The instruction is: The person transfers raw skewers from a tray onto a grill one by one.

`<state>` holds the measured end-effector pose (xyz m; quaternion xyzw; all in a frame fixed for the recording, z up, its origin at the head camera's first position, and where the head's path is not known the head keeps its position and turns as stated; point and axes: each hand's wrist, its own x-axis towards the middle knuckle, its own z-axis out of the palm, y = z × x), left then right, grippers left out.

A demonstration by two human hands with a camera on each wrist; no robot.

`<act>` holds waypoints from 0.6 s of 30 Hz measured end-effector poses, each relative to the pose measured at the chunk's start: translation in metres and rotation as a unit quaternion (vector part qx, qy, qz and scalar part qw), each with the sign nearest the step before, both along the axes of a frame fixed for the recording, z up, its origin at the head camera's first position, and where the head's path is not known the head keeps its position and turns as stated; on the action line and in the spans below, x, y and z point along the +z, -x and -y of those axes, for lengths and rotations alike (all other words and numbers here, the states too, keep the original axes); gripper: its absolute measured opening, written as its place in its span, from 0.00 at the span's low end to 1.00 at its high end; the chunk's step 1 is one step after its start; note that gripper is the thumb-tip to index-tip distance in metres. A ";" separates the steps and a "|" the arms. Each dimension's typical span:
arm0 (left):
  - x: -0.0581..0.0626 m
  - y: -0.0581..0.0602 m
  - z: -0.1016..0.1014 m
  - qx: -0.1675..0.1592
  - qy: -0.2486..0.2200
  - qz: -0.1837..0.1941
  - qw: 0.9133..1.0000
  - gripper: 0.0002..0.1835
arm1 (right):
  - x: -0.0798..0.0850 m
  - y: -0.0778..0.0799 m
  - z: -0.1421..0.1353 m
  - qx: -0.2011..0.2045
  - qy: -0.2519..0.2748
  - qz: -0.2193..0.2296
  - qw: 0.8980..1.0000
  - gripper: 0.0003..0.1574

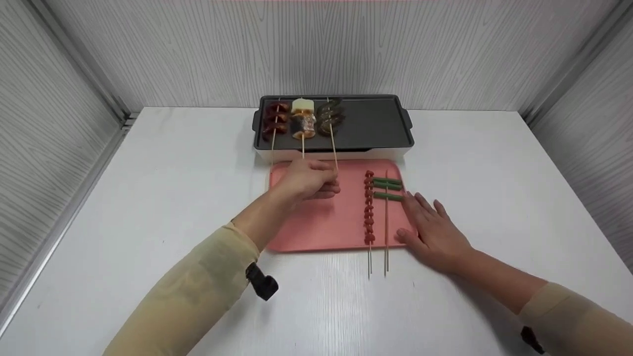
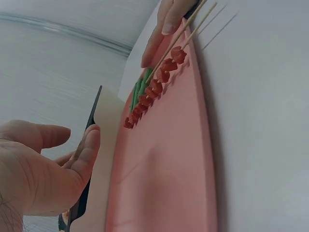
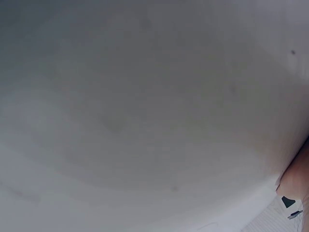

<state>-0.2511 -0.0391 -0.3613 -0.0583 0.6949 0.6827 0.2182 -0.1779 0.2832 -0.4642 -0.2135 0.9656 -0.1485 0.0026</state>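
My left hand (image 1: 314,182) hovers over the pink tray (image 1: 321,227), fingertips close to the stick end of a skewer of dark greenish-brown pieces (image 1: 330,116). Thumb and fingers stand apart in the left wrist view. That skewer lies on the black griddle (image 1: 373,123), beside a skewer with a white block and browned pieces (image 1: 303,123) and one of glossy dark red pieces (image 1: 275,121). Flat beside the tray's right edge, my right hand (image 1: 435,237) has its fingers spread. Near it on the tray are a skewer of small red pieces (image 1: 369,207) and a skewer of green sticks (image 1: 388,197).
The griddle sits on a pale base (image 1: 331,155) at the back of the white table (image 1: 188,188), just behind the tray. Wood-grain panels (image 1: 336,49) enclose the table at the back and sides. Bare skewer ends (image 1: 386,262) stick out past the tray's front edge.
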 end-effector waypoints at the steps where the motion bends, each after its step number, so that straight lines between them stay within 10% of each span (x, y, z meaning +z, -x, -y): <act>1: -0.002 -0.005 0.002 0.000 0.004 -0.014 1.000 0.20 | 0.000 0.000 0.000 0.000 -0.001 0.001 1.000 0.54; 7: -0.017 -0.038 0.029 0.018 0.088 -0.161 0.983 0.18 | -0.001 0.001 -0.001 -0.004 -0.007 0.008 1.000 0.55; 18: -0.056 -0.050 0.078 0.045 0.261 -0.371 0.890 0.22 | 0.002 -0.001 0.001 -0.008 -0.014 0.015 1.000 0.55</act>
